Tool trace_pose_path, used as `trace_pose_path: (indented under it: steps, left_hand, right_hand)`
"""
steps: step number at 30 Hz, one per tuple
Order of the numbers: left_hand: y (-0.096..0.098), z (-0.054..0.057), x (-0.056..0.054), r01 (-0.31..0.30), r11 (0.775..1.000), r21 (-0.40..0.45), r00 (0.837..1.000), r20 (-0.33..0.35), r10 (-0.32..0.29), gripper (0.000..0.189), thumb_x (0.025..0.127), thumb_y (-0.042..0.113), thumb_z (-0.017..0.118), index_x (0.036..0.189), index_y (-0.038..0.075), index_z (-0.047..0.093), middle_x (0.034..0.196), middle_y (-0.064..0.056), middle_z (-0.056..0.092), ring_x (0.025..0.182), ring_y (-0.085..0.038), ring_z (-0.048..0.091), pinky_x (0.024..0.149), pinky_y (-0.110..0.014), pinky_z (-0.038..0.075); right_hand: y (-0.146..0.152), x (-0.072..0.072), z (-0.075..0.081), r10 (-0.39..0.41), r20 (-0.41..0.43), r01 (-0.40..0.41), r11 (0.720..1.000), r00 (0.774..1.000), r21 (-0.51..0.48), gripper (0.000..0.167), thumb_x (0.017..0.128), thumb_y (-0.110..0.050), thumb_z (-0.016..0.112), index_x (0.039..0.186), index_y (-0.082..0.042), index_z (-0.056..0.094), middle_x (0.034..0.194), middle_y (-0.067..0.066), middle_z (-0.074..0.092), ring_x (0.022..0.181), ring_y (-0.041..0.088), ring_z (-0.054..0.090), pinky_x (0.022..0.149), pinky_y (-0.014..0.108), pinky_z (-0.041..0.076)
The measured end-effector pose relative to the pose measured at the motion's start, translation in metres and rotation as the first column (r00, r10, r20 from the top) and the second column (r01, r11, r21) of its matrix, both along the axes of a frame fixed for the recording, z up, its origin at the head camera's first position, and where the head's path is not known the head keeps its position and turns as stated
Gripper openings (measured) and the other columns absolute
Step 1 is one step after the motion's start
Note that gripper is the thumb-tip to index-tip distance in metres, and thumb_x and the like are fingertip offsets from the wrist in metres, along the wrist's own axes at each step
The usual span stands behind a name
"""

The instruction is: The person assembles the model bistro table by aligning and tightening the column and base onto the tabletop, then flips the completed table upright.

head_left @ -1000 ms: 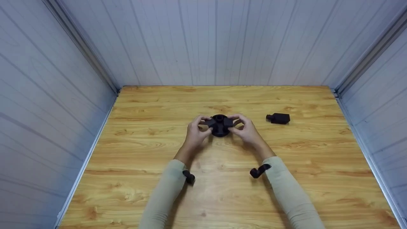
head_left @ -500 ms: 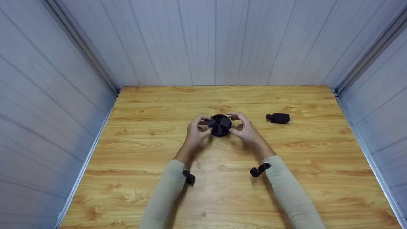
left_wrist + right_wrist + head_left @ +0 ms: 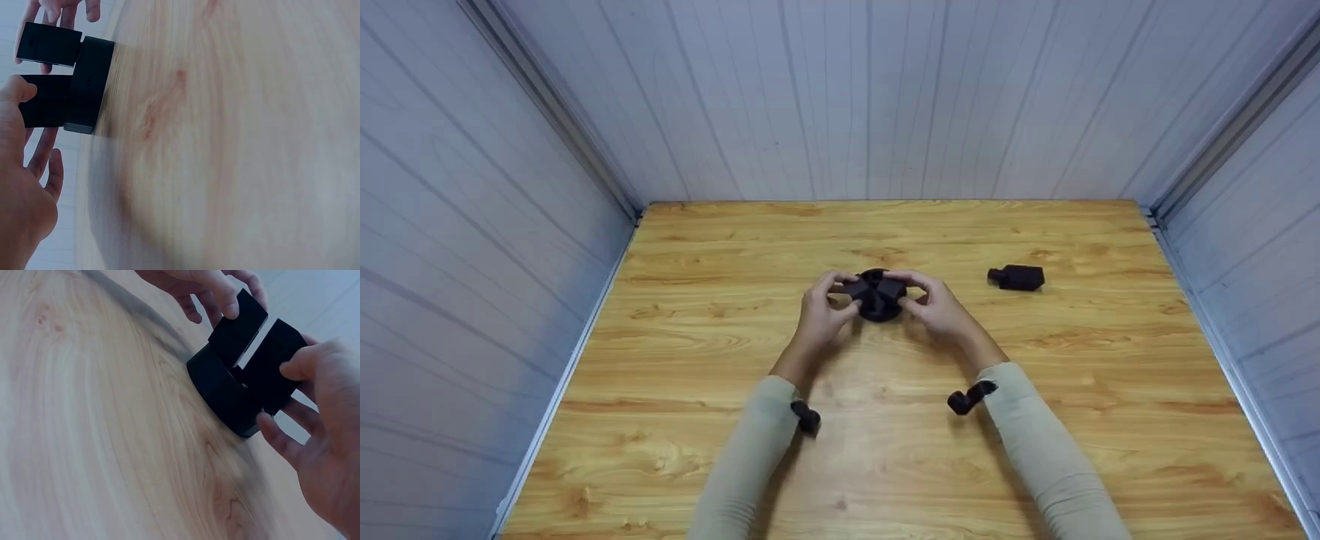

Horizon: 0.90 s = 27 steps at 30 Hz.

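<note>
A black round base rests on the wooden table, its drum-like side wall plain in the right wrist view. Two black rectangular blocks stand up out of it side by side, a narrow gap between them. My left hand pinches the left block between thumb and fingers. The right block, turned slightly in the head view, is pinched by my right hand, thumb on its near face. How the blocks' lower ends sit inside the base is hidden.
To the right lies another black block on its side, with a narrower neck pointing left. Pale panelled walls enclose the wooden table at the back and both sides. Black wrist cameras stick out from the sleeves.
The right block has turned in the base. My right fingers spread off it half a second ago and now grip it again. My left hand stays put.
</note>
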<state>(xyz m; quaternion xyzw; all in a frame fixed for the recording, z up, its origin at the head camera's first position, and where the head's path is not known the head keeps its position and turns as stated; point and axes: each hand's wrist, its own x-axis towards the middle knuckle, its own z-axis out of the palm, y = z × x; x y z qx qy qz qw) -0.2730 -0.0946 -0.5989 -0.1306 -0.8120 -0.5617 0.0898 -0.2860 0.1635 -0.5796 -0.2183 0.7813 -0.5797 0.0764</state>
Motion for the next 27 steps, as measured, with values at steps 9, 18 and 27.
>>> trace_pose_path:
  steps: [9, 18, 27]
  left_hand:
    - [-0.003, -0.01, -0.007, 0.009, 1.0, 0.017, 0.999, -0.032, -0.008, 0.034, 0.096, 0.006, 0.083, 0.128, 0.01, 0.076, 0.132, -0.015, 0.076, 0.117, -0.035, 0.079, 0.093, -0.044, 0.066]
    - [0.0, -0.002, -0.002, 0.009, 1.0, 0.023, 1.0, -0.015, -0.008, 0.035, 0.094, 0.0, 0.083, 0.127, 0.007, 0.076, 0.132, -0.019, 0.075, 0.116, -0.038, 0.079, 0.093, -0.048, 0.066]
    - [0.0, 0.001, 0.0, -0.008, 1.0, 0.006, 1.0, 0.026, 0.008, 0.034, 0.095, -0.001, 0.084, 0.127, 0.007, 0.076, 0.134, -0.017, 0.075, 0.117, -0.036, 0.079, 0.093, -0.043, 0.066]
  right_hand:
    - [-0.015, -0.004, -0.012, -0.206, -0.111, 0.209, 0.978, 0.972, 0.012, 0.05, 0.099, -0.004, 0.085, 0.142, -0.001, 0.059, 0.125, 0.023, 0.069, 0.109, 0.033, 0.063, 0.086, 0.028, 0.054]
    - [-0.008, -0.005, -0.006, -0.149, -0.039, 0.15, 0.989, 0.988, 0.005, 0.063, 0.106, -0.008, 0.078, 0.163, -0.006, 0.051, 0.148, 0.026, 0.061, 0.14, 0.042, 0.058, 0.108, 0.052, 0.057]
    - [-0.005, -0.013, 0.003, 0.012, 0.1, -0.006, 0.999, 0.995, -0.054, 0.059, 0.112, 0.006, 0.052, 0.17, -0.005, 0.049, 0.177, 0.018, 0.048, 0.162, 0.041, 0.047, 0.124, 0.044, 0.048]
